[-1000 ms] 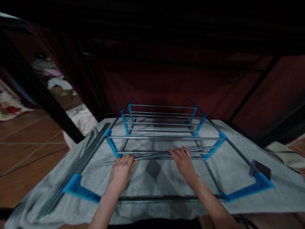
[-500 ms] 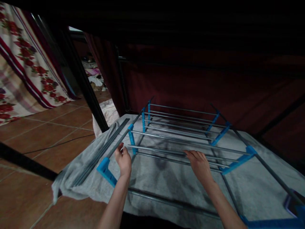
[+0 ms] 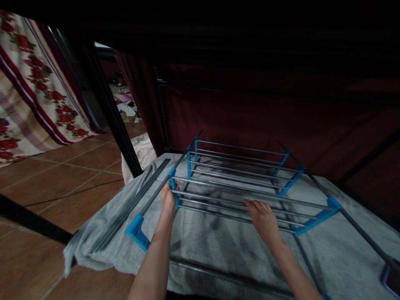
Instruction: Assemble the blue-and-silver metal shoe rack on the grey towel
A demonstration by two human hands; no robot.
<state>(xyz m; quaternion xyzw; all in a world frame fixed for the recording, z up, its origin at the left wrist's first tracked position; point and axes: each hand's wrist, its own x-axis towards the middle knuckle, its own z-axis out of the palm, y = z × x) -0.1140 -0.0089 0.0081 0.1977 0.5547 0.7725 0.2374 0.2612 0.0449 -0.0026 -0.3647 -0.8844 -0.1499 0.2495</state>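
Rack (image 3: 256,195) of grey tubing and blue brackets, part-assembled, lay across a grey blanket (image 3: 231,246), reaching from the centre of view out to 4 o'clock. The left hand (image 3: 168,199), between 7 and 8 o'clock, was at the left bracket (image 3: 172,182), its fingers curled about the plastic; whether they also pinched a rod end could not be told. The right hand (image 3: 265,216), at 4 o'clock, had its fingers close together and bent over the held rod (image 3: 212,198); its thumb was hidden.

Progress, as judged from the layout: the side frames stood joined, and the far tiers, toward 3 o'clock, carried several crossbars between paired brackets. In the tier at hand, other bars spanned the gap, while the held rod's right end lay by the right bracket (image 3: 318,217), its seating unclear. The near bracket (image 3: 136,233), between 7 and 8 o'clock, showed no slender crossbars fitted. Spare rods (image 3: 131,206) lay bundled on the blanket at 8 o'clock, outside the frame, and appeared to remain for fitting. A dark phone-like object (image 3: 390,279) rested at 4 o'clock, near the edge of view.
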